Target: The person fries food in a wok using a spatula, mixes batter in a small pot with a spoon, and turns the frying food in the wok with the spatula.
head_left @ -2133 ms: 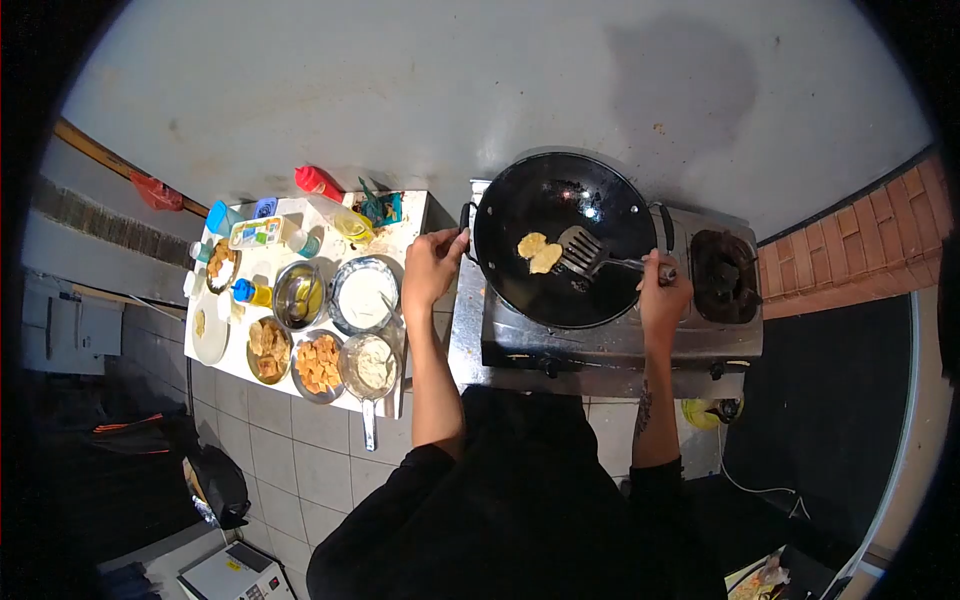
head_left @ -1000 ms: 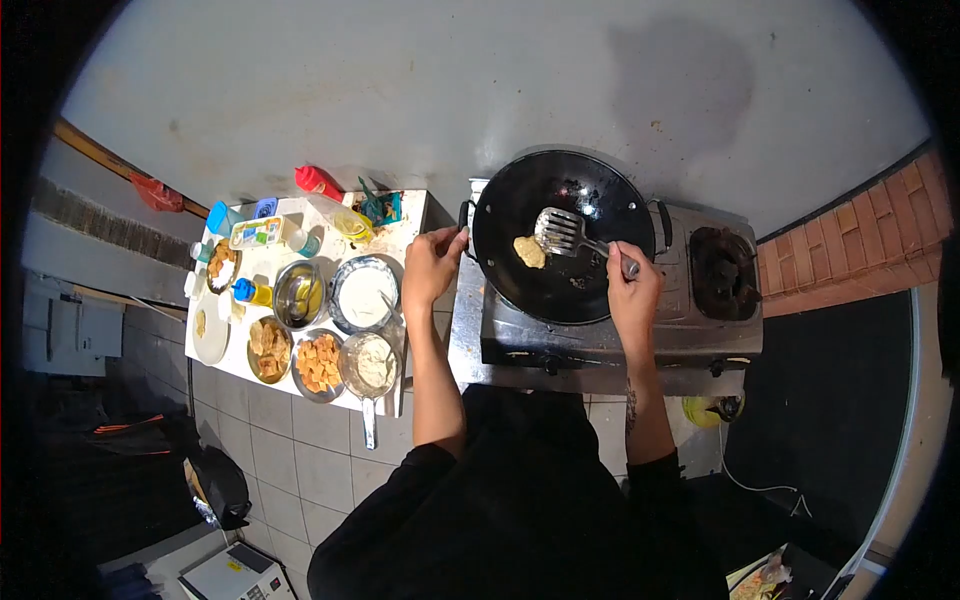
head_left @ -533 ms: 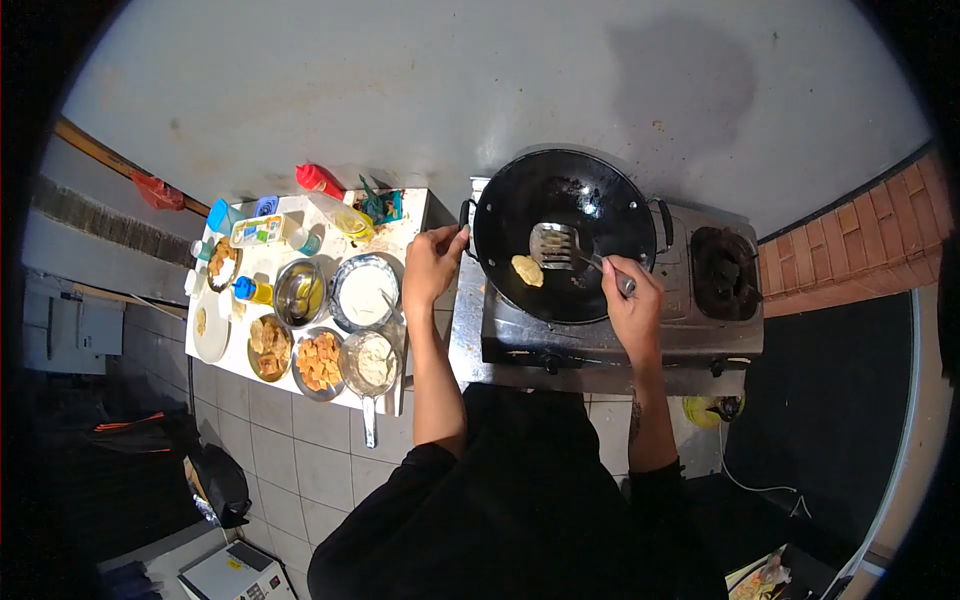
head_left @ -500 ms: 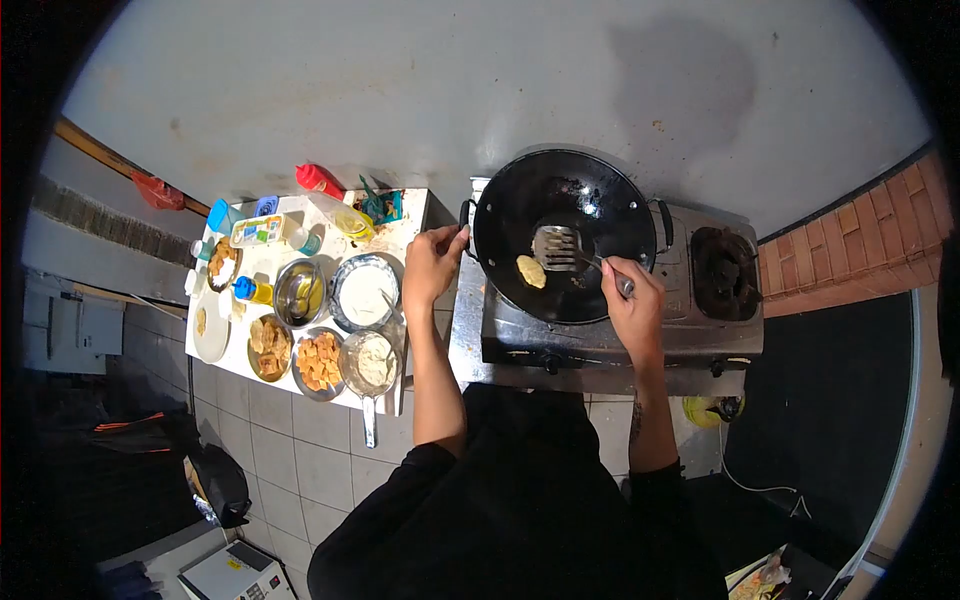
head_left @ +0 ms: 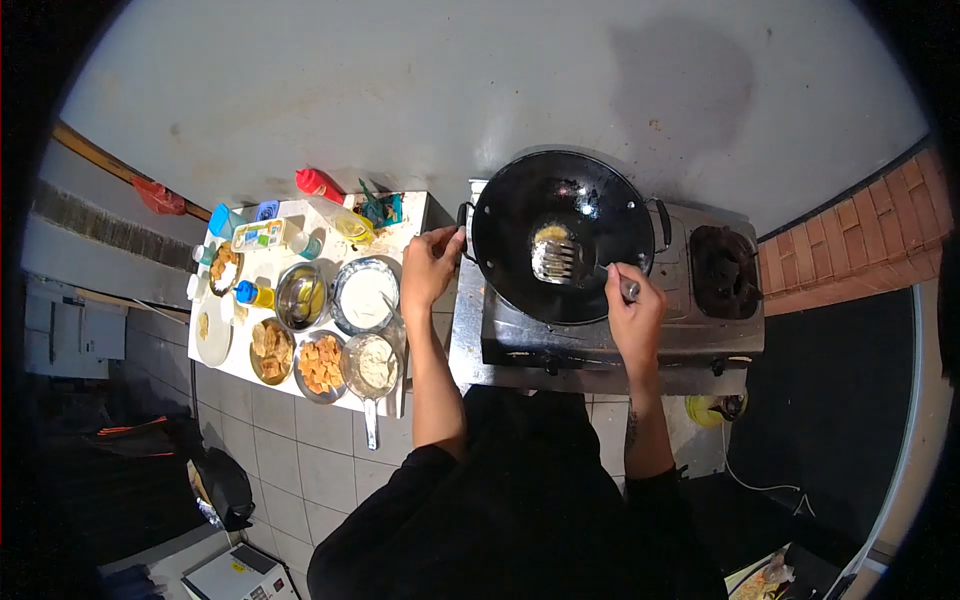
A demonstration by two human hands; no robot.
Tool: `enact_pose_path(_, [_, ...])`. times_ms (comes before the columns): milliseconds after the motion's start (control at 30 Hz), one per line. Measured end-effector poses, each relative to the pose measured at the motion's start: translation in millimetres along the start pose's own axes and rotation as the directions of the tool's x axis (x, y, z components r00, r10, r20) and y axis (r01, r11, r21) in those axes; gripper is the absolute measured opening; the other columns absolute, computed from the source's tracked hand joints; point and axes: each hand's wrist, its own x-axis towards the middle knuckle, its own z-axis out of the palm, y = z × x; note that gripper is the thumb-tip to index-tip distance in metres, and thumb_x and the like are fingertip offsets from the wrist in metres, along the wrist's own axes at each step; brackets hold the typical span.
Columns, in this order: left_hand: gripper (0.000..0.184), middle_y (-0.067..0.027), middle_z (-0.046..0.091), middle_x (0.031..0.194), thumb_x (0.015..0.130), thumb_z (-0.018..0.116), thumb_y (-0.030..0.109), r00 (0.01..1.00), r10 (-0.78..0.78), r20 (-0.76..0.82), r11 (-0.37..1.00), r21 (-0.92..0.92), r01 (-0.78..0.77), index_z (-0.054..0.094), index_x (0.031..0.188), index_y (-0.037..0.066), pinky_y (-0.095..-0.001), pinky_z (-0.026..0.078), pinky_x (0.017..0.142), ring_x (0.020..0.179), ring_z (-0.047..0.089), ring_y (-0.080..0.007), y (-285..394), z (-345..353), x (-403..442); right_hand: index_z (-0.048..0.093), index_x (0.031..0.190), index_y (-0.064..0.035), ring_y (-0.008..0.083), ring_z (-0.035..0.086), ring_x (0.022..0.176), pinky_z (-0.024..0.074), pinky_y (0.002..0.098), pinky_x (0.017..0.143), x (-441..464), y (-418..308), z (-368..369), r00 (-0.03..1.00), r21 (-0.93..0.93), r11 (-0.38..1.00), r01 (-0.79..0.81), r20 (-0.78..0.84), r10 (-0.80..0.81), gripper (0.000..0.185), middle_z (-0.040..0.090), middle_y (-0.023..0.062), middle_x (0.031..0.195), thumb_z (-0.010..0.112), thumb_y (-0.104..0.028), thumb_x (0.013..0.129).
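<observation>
A black wok [head_left: 510, 195] sits on the stove. My left hand [head_left: 432, 268] is closed at its left loop handle, thumb and fingers pinched against it. In my right hand [head_left: 636, 310] is the handle of a slotted metal spatula [head_left: 553, 262], gripped above the near right rim. The spatula's head lies low inside the wok. A small yellowish piece of food [head_left: 551, 232] shows just beyond the head, partly hidden by it. The wok's inner surface looks shiny.
To the left stands a white table [head_left: 405, 235] with a bowl of white flour [head_left: 365, 300], a saucepan of batter [head_left: 372, 365], a plate of orange-brown cubes [head_left: 320, 366], and several bottles. A second burner [head_left: 725, 272] lies right of the wok.
The food piece has moved away from me and slightly right in the wok. The spatula head has come a little nearer to me. My left hand stays at the handle.
</observation>
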Motion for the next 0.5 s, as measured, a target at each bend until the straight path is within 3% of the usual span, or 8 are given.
enact_pose_path(200, [0.035, -0.0150, 0.069, 0.075, 0.089, 0.069, 0.027, 0.997, 0.063, -0.040, 0.998, 0.012, -0.063, 0.069, 0.104, -0.005, -0.0303, 0.049, 0.063, 0.066, 0.061, -0.0154, -10, 5, -1, 0.067, 0.089, 0.0031, 0.0176, 0.063, 0.059, 0.0459, 0.0298, 0.054, 8, 11, -15, 0.998, -0.098, 0.993, -0.061, -0.038, 0.058, 0.012, 0.066, 0.0124, 0.072, 0.069, -0.009, 0.087])
enact_pose_path(267, [0.040, -0.0203, 0.072, 0.095, 0.092, 0.065, 0.032, 0.999, -0.032, 0.013, 0.999, 0.029, 0.032, 0.069, 0.108, -0.004, -0.0352, 0.050, 0.082, 0.089, 0.068, -0.0246, -1, 2, -4, 0.067, 0.089, 0.0033, 0.0174, 0.063, 0.059, 0.0458, 0.0298, 0.054, 10, 15, -23, 0.993, -0.124, 0.987, -0.105, -0.074, 0.096, 0.013, 0.066, 0.0119, 0.072, 0.068, -0.009, 0.087])
enact_pose_path(333, [0.039, -0.0201, 0.072, 0.095, 0.092, 0.065, 0.031, 1.000, -0.030, -0.003, 0.998, 0.050, 0.030, 0.069, 0.109, -0.004, -0.0348, 0.050, 0.081, 0.087, 0.068, -0.0242, 3, 3, -5, 0.068, 0.085, 0.0036, 0.0171, 0.061, 0.056, 0.0442, 0.0306, 0.051, 12, 21, -30, 0.957, -0.006, 0.975, -0.220, -0.196, 0.215, 0.013, 0.065, 0.0114, 0.068, 0.067, -0.009, 0.087])
enact_pose_path(400, [0.035, -0.0124, 0.064, 0.068, 0.089, 0.069, 0.026, 0.995, 0.020, -0.095, 1.000, 0.006, -0.019, 0.069, 0.105, -0.005, -0.0301, 0.047, 0.060, 0.062, 0.057, -0.0146, 4, 5, -6, 0.068, 0.081, 0.0034, 0.0137, 0.060, 0.055, 0.0430, 0.0305, 0.050, 18, 28, -33, 0.950, -0.004, 0.973, -0.230, -0.215, 0.224, 0.013, 0.063, 0.0106, 0.063, 0.067, -0.008, 0.087])
enact_pose_path(500, [0.034, -0.0123, 0.064, 0.068, 0.089, 0.070, 0.025, 0.994, 0.047, -0.103, 0.996, 0.075, -0.039, 0.069, 0.105, -0.005, -0.0300, 0.046, 0.059, 0.061, 0.057, -0.0145, 3, 7, -3, 0.067, 0.075, 0.0025, 0.0100, 0.056, 0.052, 0.0412, 0.0296, 0.049, 24, 34, -29, 0.948, -0.035, 0.973, -0.228, -0.234, 0.214, 0.016, 0.060, 0.0091, 0.057, 0.066, -0.008, 0.087])
